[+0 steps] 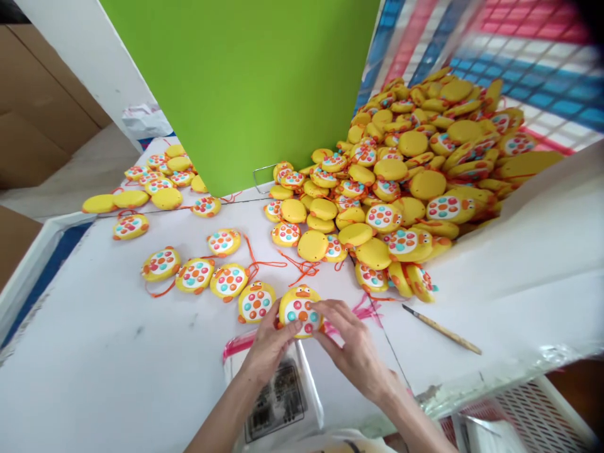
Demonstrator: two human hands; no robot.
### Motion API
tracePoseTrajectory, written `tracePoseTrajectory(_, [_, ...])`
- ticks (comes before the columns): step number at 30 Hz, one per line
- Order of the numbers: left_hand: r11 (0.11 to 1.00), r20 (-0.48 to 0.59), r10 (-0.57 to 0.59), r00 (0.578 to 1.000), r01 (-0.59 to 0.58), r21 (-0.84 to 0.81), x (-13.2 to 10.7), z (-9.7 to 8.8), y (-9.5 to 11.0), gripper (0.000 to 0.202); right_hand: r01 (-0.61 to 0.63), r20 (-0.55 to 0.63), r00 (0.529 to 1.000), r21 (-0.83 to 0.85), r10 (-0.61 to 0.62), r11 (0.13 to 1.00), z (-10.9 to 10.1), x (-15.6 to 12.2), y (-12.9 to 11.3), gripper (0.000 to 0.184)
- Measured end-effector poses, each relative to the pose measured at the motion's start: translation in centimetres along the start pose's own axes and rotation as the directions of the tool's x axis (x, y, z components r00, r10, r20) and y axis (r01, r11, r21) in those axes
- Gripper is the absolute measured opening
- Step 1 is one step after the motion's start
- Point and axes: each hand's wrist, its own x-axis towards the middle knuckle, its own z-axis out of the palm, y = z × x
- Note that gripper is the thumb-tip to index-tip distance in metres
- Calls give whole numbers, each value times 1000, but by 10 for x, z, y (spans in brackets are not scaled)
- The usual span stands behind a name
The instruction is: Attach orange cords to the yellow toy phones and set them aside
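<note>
- Here at the near part of the white table (117,371), the toy duck (302,311) sits between the two hands, head away from the person, its white belly of pink, blue and orange dots facing up;
- the left hand (270,343) has hold of it by its left side, closed around the edge, thumb pressed flat over the lower belly;
- the right hand (353,343) comes in from the other side, fingers curved and part open, the fingertips at the duck's right edge and the thumb lower down; how firmly it grips, I cannot tell;
- just left of the left hand lies another duck (256,303), belly up; beyond it a line of ducks (195,275) runs off to the left, bellies up too;
- under the forearms, a plastic-wrapped packet (278,396) with a dark printed panel lies on the table;
- over to the right, a slim tool (441,328) with a wooden handle rests at a slant, well apart from the right hand;
- behind it all, a big heap of ducks (415,182), yellow backs and dotted bellies mixed, piles up beside a tall green board (255,88); orange cords (304,269) trail on the table in front.
</note>
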Motion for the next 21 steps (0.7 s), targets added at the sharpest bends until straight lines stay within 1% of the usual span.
tracePoseTrajectory(2, [1000,-31,1,1000,-2,-10,-2,-5,1,56,-149,-100,982,107,159,983,-1,-3,8,32])
tracePoseTrajectory(3, [1000,-40,3,999,-4,-20,-3,-7,1,58,-232,-104,961,194,256,953,0,-5,12,32])
tracePoseTrajectory(4, [1000,-43,3,999,-4,-30,-4,-7,1,58,-308,-72,936,304,344,902,1,-6,16,33])
tracePoseTrajectory(5, [999,-39,-2,999,1,-40,-6,-7,1,58,-365,-14,913,421,408,830,4,-7,18,35])
tracePoseTrajectory(6, [999,-26,-15,1000,13,-50,-7,-7,2,58,-400,53,896,528,441,749,8,-7,20,37])
tracePoseTrajectory(7, [998,-9,-32,999,32,-55,-8,-6,2,57,-415,109,887,611,448,674,13,-7,21,37])
tracePoseTrajectory(8, [997,5,-52,999,52,-56,-9,-5,3,55,-414,140,886,669,442,618,18,-6,21,37])
tracePoseTrajectory(9, [996,9,-67,998,67,-54,-11,-3,3,54,-405,150,889,701,433,587,22,-6,20,36])
tracePoseTrajectory(10, [996,-3,-71,997,71,-49,-12,-2,4,52,-399,152,891,714,428,576,26,-5,18,36])
tracePoseTrajectory(12, [998,-60,-52,997,51,-24,-14,1,6,49,-397,149,893,706,424,587,31,-4,16,36])
tracePoseTrajectory(14, [1000,-116,-14,993,17,25,-17,3,8,49,-403,154,896,677,417,616,31,-4,13,35])
tracePoseTrajectory(17, [994,-169,55,984,-37,106,-20,6,7,51,-399,129,905,591,406,701,30,-4,8,32])
tracePoseTrajectory(19, [981,-209,116,971,-80,176,-20,7,4,44,-383,90,914,513,396,768,30,-4,4,31])
tracePoseTrajectory(21, [965,-241,151,959,-90,246,-18,6,1,37,-362,88,927,464,365,808,31,-5,2,31])
